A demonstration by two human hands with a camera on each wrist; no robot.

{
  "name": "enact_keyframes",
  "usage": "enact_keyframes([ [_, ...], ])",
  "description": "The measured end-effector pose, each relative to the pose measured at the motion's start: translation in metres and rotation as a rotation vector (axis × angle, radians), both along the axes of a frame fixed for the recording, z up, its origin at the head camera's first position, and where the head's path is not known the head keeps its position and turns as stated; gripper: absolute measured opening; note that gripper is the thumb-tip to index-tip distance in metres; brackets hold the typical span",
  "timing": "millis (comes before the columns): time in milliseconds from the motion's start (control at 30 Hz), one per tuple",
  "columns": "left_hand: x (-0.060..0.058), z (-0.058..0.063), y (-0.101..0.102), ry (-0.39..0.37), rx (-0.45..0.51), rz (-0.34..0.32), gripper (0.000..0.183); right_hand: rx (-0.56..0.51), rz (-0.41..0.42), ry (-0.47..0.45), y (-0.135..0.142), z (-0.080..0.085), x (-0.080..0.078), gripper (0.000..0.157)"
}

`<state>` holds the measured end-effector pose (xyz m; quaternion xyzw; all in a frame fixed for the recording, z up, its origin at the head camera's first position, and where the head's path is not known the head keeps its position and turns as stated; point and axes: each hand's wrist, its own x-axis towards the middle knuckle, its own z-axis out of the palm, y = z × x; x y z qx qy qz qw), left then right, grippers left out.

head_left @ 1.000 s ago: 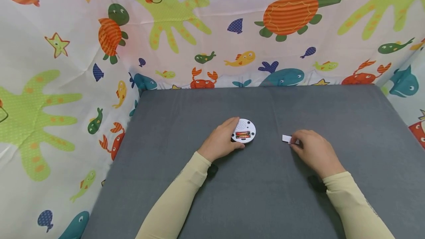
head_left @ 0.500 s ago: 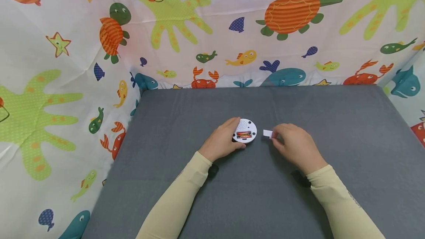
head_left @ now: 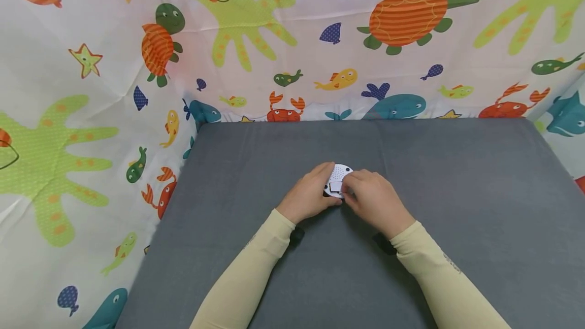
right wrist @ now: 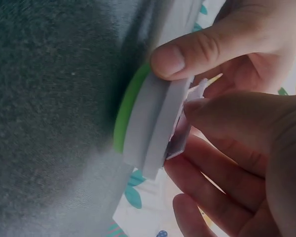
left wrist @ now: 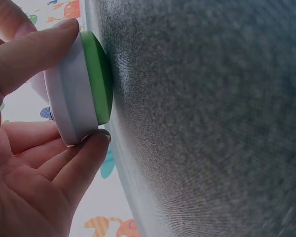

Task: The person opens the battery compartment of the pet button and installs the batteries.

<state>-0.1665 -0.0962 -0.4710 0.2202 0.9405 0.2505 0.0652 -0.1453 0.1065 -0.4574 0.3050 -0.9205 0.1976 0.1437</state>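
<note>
My left hand (head_left: 306, 194) grips a round white battery device (head_left: 340, 170) by its edge, thumb and fingers on opposite sides. The device's underside, with small speaker holes and dark feet, faces up. In the left wrist view its green domed side (left wrist: 99, 81) points at the tabletop. My right hand (head_left: 375, 202) pinches a small white battery cover (head_left: 335, 186) over the battery compartment. In the right wrist view, the cover (right wrist: 177, 144) stands tilted at the device's face, with a narrow gap along one side. The batteries are hidden beneath the cover and fingers.
Dark grey cloth covers the table (head_left: 256, 156). A white curtain (head_left: 256, 85) printed with sea animals hangs along the back and left side, and at the right edge. Dark wrist cameras sit under both sleeves.
My right hand has moved left with the battery cover, from the bare table to the device, and the cover now lies over the batteries that showed before. My left hand keeps its grip.
</note>
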Motion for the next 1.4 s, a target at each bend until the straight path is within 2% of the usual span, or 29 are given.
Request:
enact_keyframes([
  [367, 0.0, 0.001, 0.001, -0.004, 0.013, -0.018, 0.091, -0.034, 0.012, 0.04, -0.001, -0.008, -0.003, 0.014],
  [500, 0.0, 0.002, 0.001, -0.004, 0.015, -0.017, 0.091, -0.039, -0.009, -0.003, 0.0, -0.006, -0.003, 0.011],
  [600, 0.001, 0.003, 0.002, -0.008, 0.01, -0.013, 0.092, -0.07, -0.057, -0.046, 0.004, -0.006, -0.004, 0.01],
  [767, 0.001, 0.003, 0.002, -0.013, -0.004, -0.009, 0.093, -0.143, -0.128, -0.136, 0.009, -0.01, -0.007, 0.023],
  [967, 0.0, 0.003, 0.002, 0.0, -0.007, -0.016, 0.093, -0.188, -0.132, -0.26, 0.008, -0.01, -0.007, 0.035],
  [1400, 0.001, 0.002, 0.003, 0.02, 0.001, -0.031, 0.09, -0.24, -0.141, -0.298, 0.004, -0.011, -0.005, 0.035],
])
